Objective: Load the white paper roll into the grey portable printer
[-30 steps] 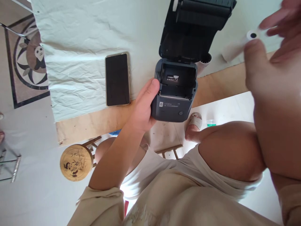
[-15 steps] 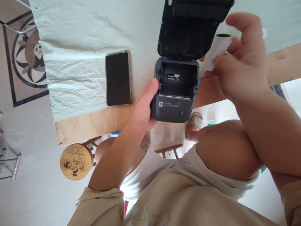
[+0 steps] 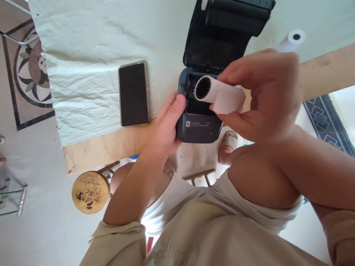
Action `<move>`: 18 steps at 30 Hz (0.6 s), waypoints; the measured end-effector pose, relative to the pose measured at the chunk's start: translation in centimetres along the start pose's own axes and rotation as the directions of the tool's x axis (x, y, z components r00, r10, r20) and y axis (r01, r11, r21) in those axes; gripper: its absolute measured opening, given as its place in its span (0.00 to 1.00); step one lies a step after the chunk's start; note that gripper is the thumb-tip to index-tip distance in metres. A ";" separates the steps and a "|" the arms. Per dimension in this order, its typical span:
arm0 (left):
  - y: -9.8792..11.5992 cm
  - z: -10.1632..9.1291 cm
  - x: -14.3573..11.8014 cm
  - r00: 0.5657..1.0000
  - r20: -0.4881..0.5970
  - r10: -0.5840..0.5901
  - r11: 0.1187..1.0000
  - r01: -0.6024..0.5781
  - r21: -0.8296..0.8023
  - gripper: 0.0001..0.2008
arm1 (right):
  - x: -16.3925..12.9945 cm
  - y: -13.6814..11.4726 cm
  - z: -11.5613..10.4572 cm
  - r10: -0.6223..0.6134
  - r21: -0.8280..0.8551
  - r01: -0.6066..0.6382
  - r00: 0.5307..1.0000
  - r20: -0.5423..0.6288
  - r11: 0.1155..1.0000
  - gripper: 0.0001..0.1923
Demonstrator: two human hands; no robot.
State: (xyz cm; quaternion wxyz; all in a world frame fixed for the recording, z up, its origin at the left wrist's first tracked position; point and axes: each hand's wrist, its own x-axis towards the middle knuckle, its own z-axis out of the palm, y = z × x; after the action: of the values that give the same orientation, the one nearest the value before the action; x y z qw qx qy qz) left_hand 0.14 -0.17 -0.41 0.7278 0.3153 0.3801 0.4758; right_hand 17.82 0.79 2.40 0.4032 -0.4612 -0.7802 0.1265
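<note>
While we look down from our head camera, these lines hold what shows.

Left hand: our left hand (image 3: 166, 127) grips the left side of the printer (image 3: 198, 127), thumb pressed along its wall, fingers hidden behind and under the body, so it is clenched on that casing.

Right hand: our right hand (image 3: 263, 94) pinches a paper roll (image 3: 220, 96) between thumb below and fingers above; the grasp is firm, with the roll lying nearly level and its dark hollow end turned to the left.

Paper roll: it hangs just over the open bay of the printer, covering most of that bay from our view; whether it touches the bay's walls we cannot tell.

Printer: a small dark box at the near edge of the tabletop (image 3: 111, 147), its front overhanging that edge, with a pale label strip and a round button on its front face.

Lid: the printer's lid (image 3: 222, 33) stands swung back, away from us, toward the far edge of the tabletop.

Second roll: another white roll (image 3: 291, 40) lies on the cloth (image 3: 91, 55) toward the right edge, well apart from the printer, its hollow end facing us.

Phone: a dark-screened phone (image 3: 133, 94) lies flat on the cloth, left of the printer, near our left hand but not touching it.

Cloth: pale and creased, it covers most of the tabletop and leaves a bare wooden strip along the near edge.

Below the tabletop: our knees, a sandalled foot (image 3: 229, 142) and a round stool (image 3: 90, 192) with a painted seat show on the floor.
</note>
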 end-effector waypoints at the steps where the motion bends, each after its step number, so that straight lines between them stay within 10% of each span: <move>1: 0.1 0.1 -0.1 1.000 -0.002 0.000 1.000 0.000 0.018 0.18 | 0.0 0.2 0.3 -0.074 -0.040 0.073 0.996 -0.041 0.997 0.15; 18: 0.5 -0.1 -0.4 0.997 0.059 0.044 0.999 -0.043 -0.016 0.11 | -0.9 -0.9 1.1 -0.398 -0.145 0.393 0.917 -0.006 0.908 0.07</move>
State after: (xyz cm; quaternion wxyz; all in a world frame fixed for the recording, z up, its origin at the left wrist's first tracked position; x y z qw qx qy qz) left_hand -0.24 -0.32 0.03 0.7305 0.3320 0.3479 0.4848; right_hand 16.62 -0.28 1.74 0.4004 -0.3230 -0.8572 -0.0214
